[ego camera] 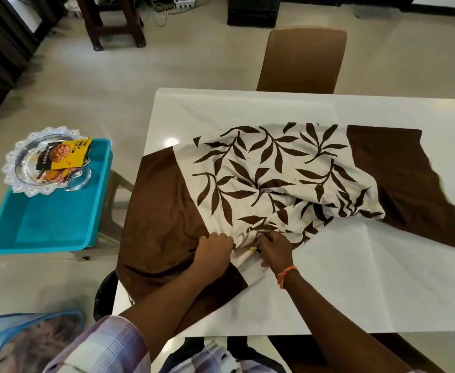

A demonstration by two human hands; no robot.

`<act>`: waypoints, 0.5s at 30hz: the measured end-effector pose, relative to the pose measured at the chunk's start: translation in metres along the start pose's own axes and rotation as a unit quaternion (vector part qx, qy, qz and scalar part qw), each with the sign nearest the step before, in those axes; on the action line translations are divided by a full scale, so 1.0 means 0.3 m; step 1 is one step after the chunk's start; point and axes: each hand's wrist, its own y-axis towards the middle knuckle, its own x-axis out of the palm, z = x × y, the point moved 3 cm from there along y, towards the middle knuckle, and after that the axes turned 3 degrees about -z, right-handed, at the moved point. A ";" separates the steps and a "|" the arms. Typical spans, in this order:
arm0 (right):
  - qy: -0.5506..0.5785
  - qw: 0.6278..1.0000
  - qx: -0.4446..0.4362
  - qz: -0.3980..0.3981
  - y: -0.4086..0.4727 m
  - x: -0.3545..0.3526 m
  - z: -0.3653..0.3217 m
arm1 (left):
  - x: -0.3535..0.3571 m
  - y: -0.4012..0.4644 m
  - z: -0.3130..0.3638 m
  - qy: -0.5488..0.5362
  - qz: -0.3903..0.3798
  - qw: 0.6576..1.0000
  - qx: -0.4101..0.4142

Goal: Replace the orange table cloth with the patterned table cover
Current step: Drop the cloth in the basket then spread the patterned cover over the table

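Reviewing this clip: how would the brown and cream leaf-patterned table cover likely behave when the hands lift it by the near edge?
The brown and cream leaf-patterned table cover would probably go floppy: it lies bunched in soft folds and its brown end hangs limp over the white table edge. It looks light, since both hands gather it by pinching. It may slide easily on the glossy tabletop.

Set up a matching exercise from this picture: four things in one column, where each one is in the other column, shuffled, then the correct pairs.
Things:
1. patterned table cover
2. glass bowl
3. brown chair
4. left hand

Places:
A. at the far side of the table
B. on the turquoise tray, left of the table
C. gripping the cover's near edge beside the right hand
D. bunched and partly spread on the white tabletop

Pairs: 1-D, 2-B, 3-A, 4-C
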 end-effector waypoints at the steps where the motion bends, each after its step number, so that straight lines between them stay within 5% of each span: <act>1: 0.028 0.999 0.021 0.008 -0.010 0.003 -0.014 | -0.011 0.005 -0.002 -0.057 0.013 0.998 -0.015; 4: 0.178 0.980 0.091 0.016 -0.025 0.000 -0.051 | -0.074 0.022 -0.023 -0.215 0.051 0.975 -0.022; 9: 0.422 0.876 0.170 -0.159 0.048 0.043 -0.143 | -0.212 0.001 0.035 -0.342 0.032 0.935 0.089; 15: 0.406 0.893 0.187 -0.058 0.134 -0.091 -0.240 | -0.297 -0.017 0.128 -0.358 0.125 0.915 0.135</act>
